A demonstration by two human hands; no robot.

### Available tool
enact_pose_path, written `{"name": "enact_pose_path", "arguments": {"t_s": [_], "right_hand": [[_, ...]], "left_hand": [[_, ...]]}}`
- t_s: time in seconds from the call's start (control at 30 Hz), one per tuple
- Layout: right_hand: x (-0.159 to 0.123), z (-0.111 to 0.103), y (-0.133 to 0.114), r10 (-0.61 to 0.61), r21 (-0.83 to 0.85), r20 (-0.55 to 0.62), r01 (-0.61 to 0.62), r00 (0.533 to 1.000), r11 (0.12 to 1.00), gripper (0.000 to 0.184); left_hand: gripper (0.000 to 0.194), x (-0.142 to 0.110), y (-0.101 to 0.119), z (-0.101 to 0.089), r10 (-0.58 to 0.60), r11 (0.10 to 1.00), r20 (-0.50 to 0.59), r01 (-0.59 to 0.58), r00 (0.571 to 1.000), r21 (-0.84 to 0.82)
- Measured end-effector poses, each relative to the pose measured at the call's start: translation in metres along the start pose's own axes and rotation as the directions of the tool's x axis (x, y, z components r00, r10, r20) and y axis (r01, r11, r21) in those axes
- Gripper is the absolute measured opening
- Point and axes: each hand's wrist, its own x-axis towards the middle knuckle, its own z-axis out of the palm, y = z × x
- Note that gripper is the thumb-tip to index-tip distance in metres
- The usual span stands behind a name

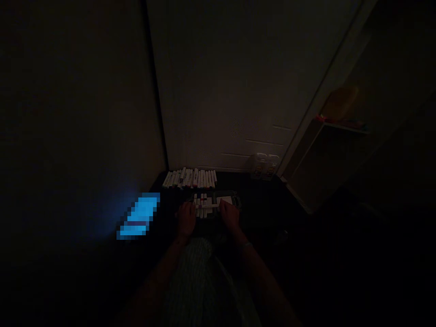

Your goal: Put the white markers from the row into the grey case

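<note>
The scene is very dark. My left hand point(186, 219) and my right hand point(229, 215) each grip one end of a white marker point(208, 206), held level between them. Right under it lies a dark open case point(235, 200) with a few markers inside. Behind the case a row of several white markers point(190, 178) lies on the dark floor against the wall. A band sits on my right wrist.
A glowing blue screen point(139, 216) lies on the floor at my left. A small clear container point(263, 166) stands by the wall at the right. A low shelf unit point(327, 150) with items on top stands further right. My striped knee point(197, 272) is below my hands.
</note>
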Motion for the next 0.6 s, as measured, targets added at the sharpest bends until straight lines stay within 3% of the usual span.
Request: {"name": "enact_pose_path", "arguments": {"t_s": [0.6], "right_hand": [[0.0003,-0.005,-0.0031,0.029,-0.054,0.032,-0.027,0.999,0.998,0.048]], "left_hand": [[0.031,0.0009,-0.0043,0.0051,0.027,0.999,0.06,-0.028,0.998,0.023]]}}
